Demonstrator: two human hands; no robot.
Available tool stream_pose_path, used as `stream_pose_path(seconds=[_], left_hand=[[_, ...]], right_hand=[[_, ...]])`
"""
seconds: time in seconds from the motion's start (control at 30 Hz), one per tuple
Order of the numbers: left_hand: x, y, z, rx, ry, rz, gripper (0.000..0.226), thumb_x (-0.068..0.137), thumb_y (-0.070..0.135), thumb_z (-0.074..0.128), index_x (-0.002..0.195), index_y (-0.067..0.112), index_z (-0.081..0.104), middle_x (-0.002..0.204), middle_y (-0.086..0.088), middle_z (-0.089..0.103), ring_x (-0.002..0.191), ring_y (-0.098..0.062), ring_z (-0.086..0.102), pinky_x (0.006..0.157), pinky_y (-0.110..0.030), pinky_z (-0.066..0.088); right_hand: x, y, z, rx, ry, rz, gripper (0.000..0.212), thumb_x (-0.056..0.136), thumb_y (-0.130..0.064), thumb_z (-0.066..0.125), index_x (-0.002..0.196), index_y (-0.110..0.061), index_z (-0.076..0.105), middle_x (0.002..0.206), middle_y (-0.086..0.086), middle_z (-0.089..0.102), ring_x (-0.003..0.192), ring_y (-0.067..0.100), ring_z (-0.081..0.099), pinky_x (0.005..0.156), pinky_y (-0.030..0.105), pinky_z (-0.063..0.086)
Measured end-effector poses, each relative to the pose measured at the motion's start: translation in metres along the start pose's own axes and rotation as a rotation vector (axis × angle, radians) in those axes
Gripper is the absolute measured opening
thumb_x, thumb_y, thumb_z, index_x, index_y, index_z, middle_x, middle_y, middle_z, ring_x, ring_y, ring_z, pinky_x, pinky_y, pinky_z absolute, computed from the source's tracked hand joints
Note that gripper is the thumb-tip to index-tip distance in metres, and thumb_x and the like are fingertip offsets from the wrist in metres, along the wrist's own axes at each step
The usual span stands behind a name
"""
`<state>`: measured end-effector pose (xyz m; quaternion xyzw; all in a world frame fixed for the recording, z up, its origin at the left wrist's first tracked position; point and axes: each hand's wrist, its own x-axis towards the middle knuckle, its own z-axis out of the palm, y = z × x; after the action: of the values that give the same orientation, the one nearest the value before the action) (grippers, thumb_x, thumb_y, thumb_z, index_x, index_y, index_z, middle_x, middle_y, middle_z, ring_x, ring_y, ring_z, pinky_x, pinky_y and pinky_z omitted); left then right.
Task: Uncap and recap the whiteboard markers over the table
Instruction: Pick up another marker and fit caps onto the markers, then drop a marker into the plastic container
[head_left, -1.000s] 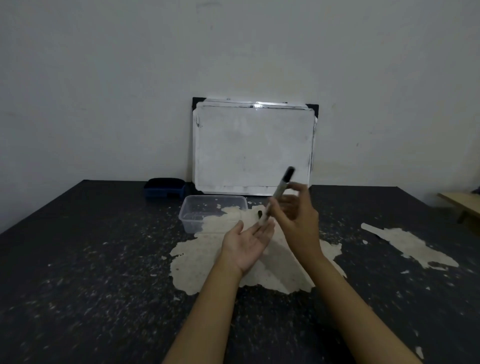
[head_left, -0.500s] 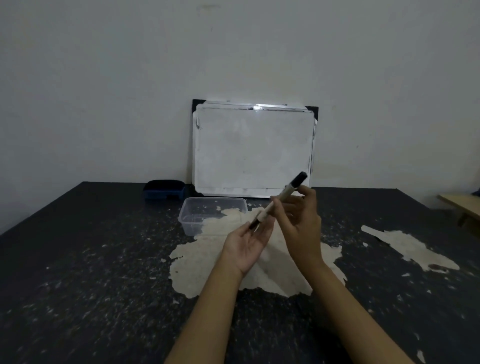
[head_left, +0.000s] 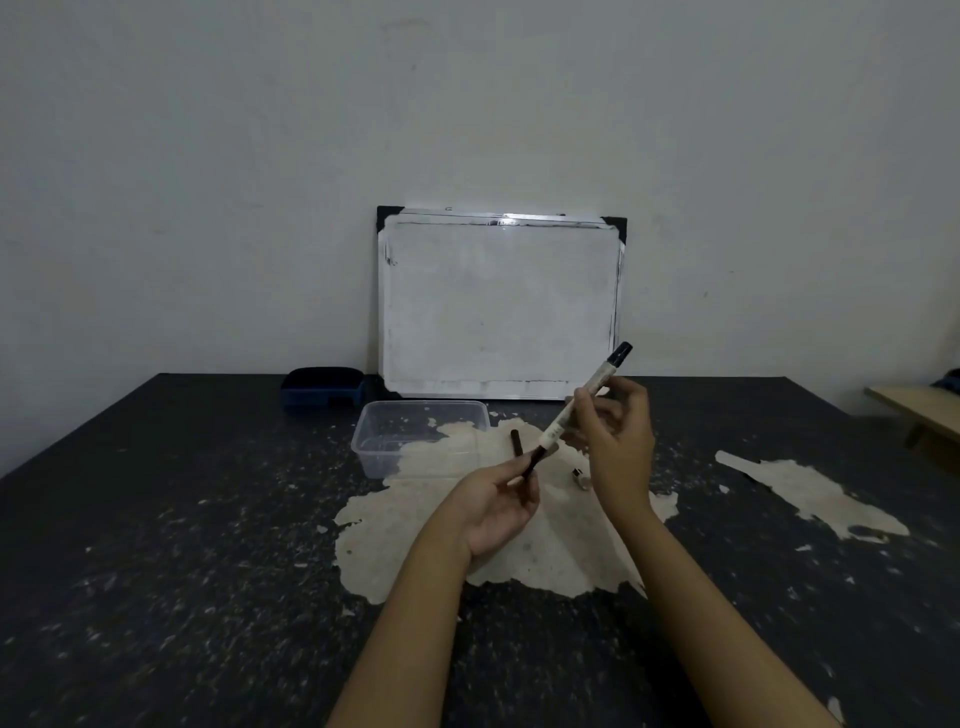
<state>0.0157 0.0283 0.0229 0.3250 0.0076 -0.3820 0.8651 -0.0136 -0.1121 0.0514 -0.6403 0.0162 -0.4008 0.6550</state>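
A whiteboard marker (head_left: 576, 410) with a white barrel and black ends is held slanted over the table, its upper end pointing up and to the right. My right hand (head_left: 618, 447) grips the barrel near the middle. My left hand (head_left: 493, 509) pinches the marker's lower black cap (head_left: 534, 461) between thumb and fingers. A second dark marker (head_left: 516, 442) lies on the table just behind my left fingers. The end of another marker (head_left: 582, 478) shows on the table beside my right wrist.
A clear plastic container (head_left: 374, 447) stands left of my hands. A whiteboard (head_left: 498, 306) leans on the wall behind, with a blue eraser (head_left: 322, 387) to its left. The dark table (head_left: 156, 519) has pale worn patches. A wooden bench (head_left: 919, 410) is at far right.
My left hand lay open, palm up, under the marker; now its fingers have closed on the lower cap. My right hand tilted the marker flatter and lowered its lower end to the left hand.
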Motion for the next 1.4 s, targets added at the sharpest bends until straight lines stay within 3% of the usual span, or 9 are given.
stream_pose_path(seconds=[0.4, 0.53, 0.63, 0.73, 0.93, 1.17, 1.2, 1.3, 1.4], left_hand=[[-0.01, 0.012, -0.01, 0.244, 0.016, -0.033, 0.027, 0.093, 0.01, 0.059, 0.114, -0.002, 0.068, 0.077, -0.004, 0.067, 0.071, -0.009, 0.055, 0.06, -0.016, 0.056], [-0.009, 0.015, -0.012, 0.228, 0.038, 0.044, 0.023, 0.092, 0.01, 0.06, 0.11, 0.001, 0.07, 0.08, -0.004, 0.065, 0.072, -0.009, 0.055, 0.063, -0.017, 0.055], [-0.009, 0.015, -0.01, 0.202, 0.061, 0.154, 0.021, 0.091, 0.01, 0.061, 0.11, 0.003, 0.07, 0.084, -0.004, 0.066, 0.072, -0.01, 0.059, 0.064, -0.017, 0.057], [-0.009, 0.016, -0.008, 0.287, 0.087, 0.251, 0.025, 0.092, 0.012, 0.062, 0.114, 0.003, 0.067, 0.087, -0.004, 0.067, 0.072, -0.01, 0.061, 0.066, -0.018, 0.056], [-0.017, 0.028, 0.0, 0.596, 0.285, 0.429, 0.021, 0.094, 0.016, 0.059, 0.112, 0.007, 0.066, 0.097, -0.004, 0.071, 0.072, -0.012, 0.06, 0.062, -0.021, 0.046], [-0.018, 0.087, 0.015, 1.049, 0.652, 0.411, 0.027, 0.09, 0.016, 0.066, 0.112, 0.001, 0.068, 0.082, -0.008, 0.065, 0.058, -0.013, 0.049, 0.038, -0.012, 0.038], [-0.014, 0.096, 0.012, 1.115, 0.673, 0.404, 0.03, 0.089, 0.014, 0.066, 0.115, -0.002, 0.067, 0.097, -0.013, 0.07, 0.066, -0.017, 0.056, 0.04, -0.01, 0.042], [0.004, 0.115, 0.005, 1.331, 0.782, 0.317, 0.047, 0.081, 0.02, 0.074, 0.122, -0.002, 0.062, 0.124, -0.016, 0.065, 0.108, -0.029, 0.064, 0.086, -0.028, 0.055], [0.012, 0.118, 0.01, 1.613, 0.877, 0.072, 0.066, 0.086, 0.042, 0.066, 0.137, 0.006, 0.049, 0.136, -0.009, 0.054, 0.121, -0.026, 0.055, 0.087, -0.029, 0.045]], right_hand=[[0.021, 0.027, -0.008, 0.308, 0.168, 0.462, 0.042, 0.095, -0.022, 0.066, 0.127, 0.001, 0.053, 0.106, 0.018, 0.07, 0.077, 0.018, 0.07, 0.067, 0.031, 0.062], [0.016, 0.029, -0.017, 0.555, 0.154, 0.746, 0.016, 0.098, -0.019, 0.06, 0.096, -0.005, 0.065, 0.094, 0.006, 0.07, 0.085, 0.016, 0.067, 0.054, 0.019, 0.056], [0.009, 0.026, -0.017, 0.867, 0.117, 0.824, 0.009, 0.096, -0.007, 0.06, 0.089, -0.002, 0.063, 0.104, 0.014, 0.065, 0.106, 0.022, 0.067, 0.071, 0.025, 0.064], [0.001, 0.022, -0.011, 0.903, 0.063, 0.864, 0.007, 0.092, -0.002, 0.064, 0.086, 0.001, 0.065, 0.096, 0.016, 0.066, 0.094, 0.021, 0.07, 0.08, 0.031, 0.061], [-0.013, 0.019, 0.003, 0.879, -0.033, 0.963, 0.015, 0.075, 0.0, 0.073, 0.09, 0.002, 0.069, 0.093, 0.016, 0.07, 0.085, 0.017, 0.069, 0.076, 0.025, 0.06], [-0.018, 0.014, 0.011, 0.96, 0.001, 0.984, 0.003, 0.087, -0.001, 0.067, 0.086, 0.002, 0.066, 0.097, 0.023, 0.07, 0.084, 0.023, 0.074, 0.076, 0.031, 0.062], [-0.019, 0.015, 0.011, 0.948, -0.022, 0.989, 0.005, 0.087, -0.003, 0.068, 0.088, 0.002, 0.067, 0.093, 0.021, 0.072, 0.079, 0.022, 0.075, 0.075, 0.03, 0.063], [-0.021, 0.017, 0.01, 0.927, -0.058, 1.014, 0.016, 0.088, -0.007, 0.069, 0.099, 0.004, 0.068, 0.089, 0.017, 0.073, 0.079, 0.02, 0.073, 0.07, 0.028, 0.064], [-0.022, 0.017, 0.011, 0.914, -0.089, 1.019, 0.028, 0.079, -0.007, 0.073, 0.103, 0.005, 0.069, 0.09, 0.016, 0.072, 0.084, 0.019, 0.069, 0.063, 0.026, 0.064]])
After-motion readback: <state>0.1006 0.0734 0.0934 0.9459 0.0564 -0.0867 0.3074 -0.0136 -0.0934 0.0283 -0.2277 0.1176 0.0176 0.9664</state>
